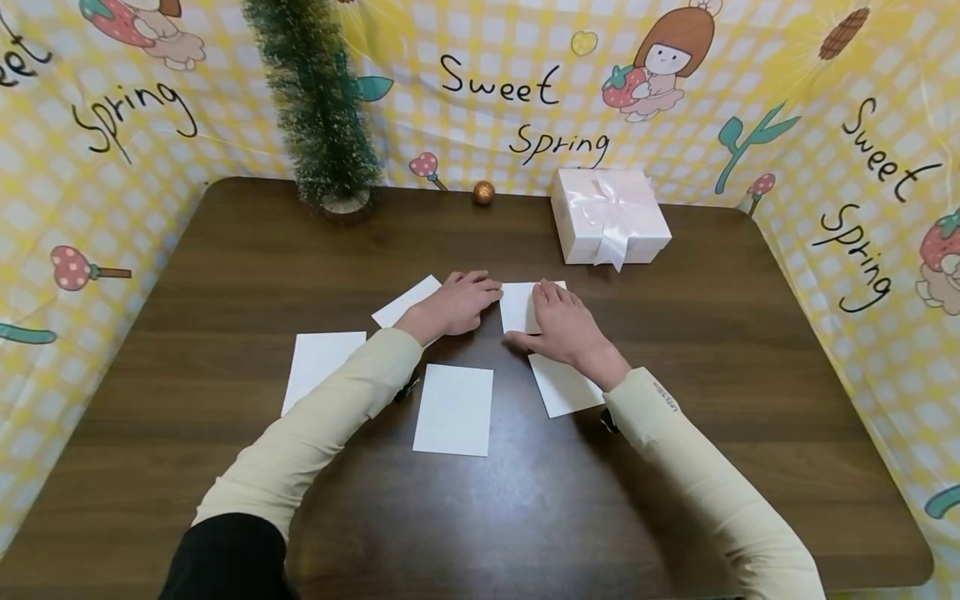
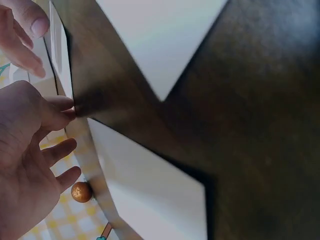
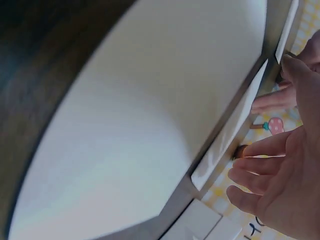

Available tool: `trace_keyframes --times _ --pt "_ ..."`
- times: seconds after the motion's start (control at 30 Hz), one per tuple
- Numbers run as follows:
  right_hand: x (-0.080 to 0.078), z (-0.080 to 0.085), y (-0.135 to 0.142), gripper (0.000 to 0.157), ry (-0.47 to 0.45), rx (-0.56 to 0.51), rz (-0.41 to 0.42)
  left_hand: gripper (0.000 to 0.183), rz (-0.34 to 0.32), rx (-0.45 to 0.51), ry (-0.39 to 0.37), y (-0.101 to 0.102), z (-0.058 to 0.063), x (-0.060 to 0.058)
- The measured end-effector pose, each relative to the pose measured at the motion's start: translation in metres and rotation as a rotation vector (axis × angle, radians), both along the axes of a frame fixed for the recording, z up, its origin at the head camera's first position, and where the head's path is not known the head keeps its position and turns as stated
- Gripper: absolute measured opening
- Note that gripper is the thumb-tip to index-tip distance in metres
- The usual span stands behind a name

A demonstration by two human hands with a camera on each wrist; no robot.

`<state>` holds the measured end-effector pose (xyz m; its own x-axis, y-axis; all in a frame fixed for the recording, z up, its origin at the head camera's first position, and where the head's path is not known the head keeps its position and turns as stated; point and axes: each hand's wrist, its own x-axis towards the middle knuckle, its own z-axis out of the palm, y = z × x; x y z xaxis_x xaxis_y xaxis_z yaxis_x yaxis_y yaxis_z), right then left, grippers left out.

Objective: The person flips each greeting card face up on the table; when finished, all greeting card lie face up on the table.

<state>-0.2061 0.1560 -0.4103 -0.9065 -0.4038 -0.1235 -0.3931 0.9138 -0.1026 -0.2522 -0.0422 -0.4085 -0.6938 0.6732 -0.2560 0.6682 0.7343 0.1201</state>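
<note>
Several blank white cards lie flat on the brown table. My right hand (image 1: 566,325) rests over the back right card (image 1: 517,308), its fingers extended and its thumb out to the left. At that card's left edge, the fingertips of my left hand (image 1: 459,307) touch or nearly touch it; the left wrist view shows this hand (image 2: 25,160) with its fingers loosely spread by the card's (image 2: 61,55) corner. Below the right palm is the right front card (image 1: 564,390). The left forearm partly covers the back left card (image 1: 407,302) and the far left card (image 1: 321,367). The middle card (image 1: 453,410) shows fully.
A small artificial pine tree (image 1: 318,108) stands at the back left. A bronze ball (image 1: 483,193) sits at the back edge, and a white gift box (image 1: 611,217) with a pale ribbon at the back right. Printed cloth (image 1: 487,117) hangs around the table (image 1: 525,533).
</note>
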Motion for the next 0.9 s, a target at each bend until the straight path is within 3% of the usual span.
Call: trace_keyframes --times 0.4,0.67,0.9 --pt "0.002 -0.013 -0.008 0.077 0.177 0.028 0.09 0.047 0.006 0.022 0.029 0.001 -0.008 -0.001" --pt "-0.001 -0.016 -0.009 0.058 0.243 0.053 0.141 0.046 0.008 0.01 0.042 0.001 -0.009 -0.001" --pt "-0.002 -0.015 -0.009 0.044 0.357 0.065 0.23 0.045 0.002 -0.011 0.048 0.002 -0.008 -0.001"
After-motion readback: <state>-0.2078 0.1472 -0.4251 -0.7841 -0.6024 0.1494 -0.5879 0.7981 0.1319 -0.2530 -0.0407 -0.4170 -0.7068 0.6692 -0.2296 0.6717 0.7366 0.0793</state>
